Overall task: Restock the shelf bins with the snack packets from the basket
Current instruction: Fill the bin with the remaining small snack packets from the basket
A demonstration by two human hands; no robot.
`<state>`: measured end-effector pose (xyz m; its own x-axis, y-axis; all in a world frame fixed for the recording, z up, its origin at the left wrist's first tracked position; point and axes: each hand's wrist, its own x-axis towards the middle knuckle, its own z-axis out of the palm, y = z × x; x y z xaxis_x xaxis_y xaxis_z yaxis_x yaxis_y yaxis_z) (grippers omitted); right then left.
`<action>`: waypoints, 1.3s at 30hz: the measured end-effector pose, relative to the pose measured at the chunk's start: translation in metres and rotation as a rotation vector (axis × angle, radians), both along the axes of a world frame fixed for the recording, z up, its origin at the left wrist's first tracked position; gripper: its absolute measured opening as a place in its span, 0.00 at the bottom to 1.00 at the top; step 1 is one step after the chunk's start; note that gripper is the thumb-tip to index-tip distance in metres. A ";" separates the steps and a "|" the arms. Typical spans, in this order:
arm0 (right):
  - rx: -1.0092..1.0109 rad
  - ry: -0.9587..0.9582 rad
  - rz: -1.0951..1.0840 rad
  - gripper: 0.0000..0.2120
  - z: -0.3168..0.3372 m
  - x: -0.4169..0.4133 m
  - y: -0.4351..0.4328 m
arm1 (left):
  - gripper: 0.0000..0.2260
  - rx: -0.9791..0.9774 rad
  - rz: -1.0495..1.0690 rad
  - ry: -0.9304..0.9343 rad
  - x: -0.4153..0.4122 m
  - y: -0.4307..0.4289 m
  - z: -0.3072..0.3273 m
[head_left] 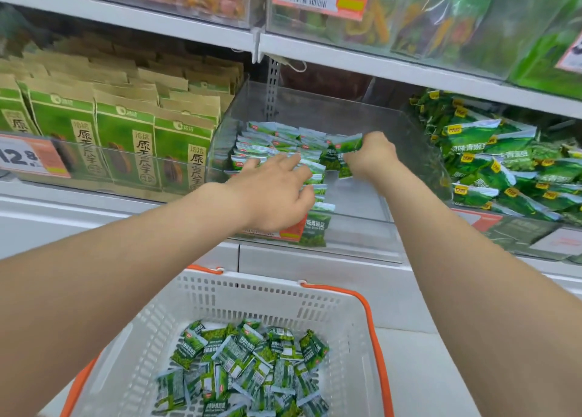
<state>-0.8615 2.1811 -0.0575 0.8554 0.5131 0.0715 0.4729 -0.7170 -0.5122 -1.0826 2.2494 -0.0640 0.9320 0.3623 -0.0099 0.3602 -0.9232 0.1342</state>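
Observation:
A clear plastic shelf bin (409,152) holds rows of small green snack packets (277,139) standing on edge. My left hand (274,189) reaches into the bin with its fingers spread flat against the row of packets. My right hand (371,155) is deeper in the bin and grips a few green packets (346,147) by their top edges. Below, a white basket (220,293) with orange handles holds a loose heap of the same green packets (245,369).
Left of the bin stand brown-and-green paper bags (126,133) behind a clear front with a price tag (28,156). A bin of larger green bags (504,164) is on the right. An upper shelf (189,22) with more bins overhangs the bin.

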 end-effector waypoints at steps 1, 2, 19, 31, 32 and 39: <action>-0.042 -0.006 -0.020 0.18 -0.001 0.003 0.006 | 0.27 -0.025 0.001 0.029 0.000 0.000 0.000; -0.084 -0.013 -0.031 0.23 -0.003 0.006 0.013 | 0.25 -0.043 0.000 0.048 0.001 0.000 0.001; -0.209 0.012 -0.042 0.15 -0.007 0.012 0.016 | 0.21 0.046 -0.042 -0.041 -0.001 0.001 -0.006; 0.469 -0.510 0.207 0.10 -0.002 -0.088 -0.062 | 0.11 0.332 -0.225 -0.589 -0.028 -0.041 0.001; 0.602 -0.600 0.257 0.09 -0.008 -0.104 -0.075 | 0.09 0.316 -0.250 -0.584 -0.033 -0.049 -0.001; 0.446 -0.290 0.155 0.10 -0.139 -0.148 -0.134 | 0.12 0.169 -0.385 0.282 -0.055 -0.092 -0.055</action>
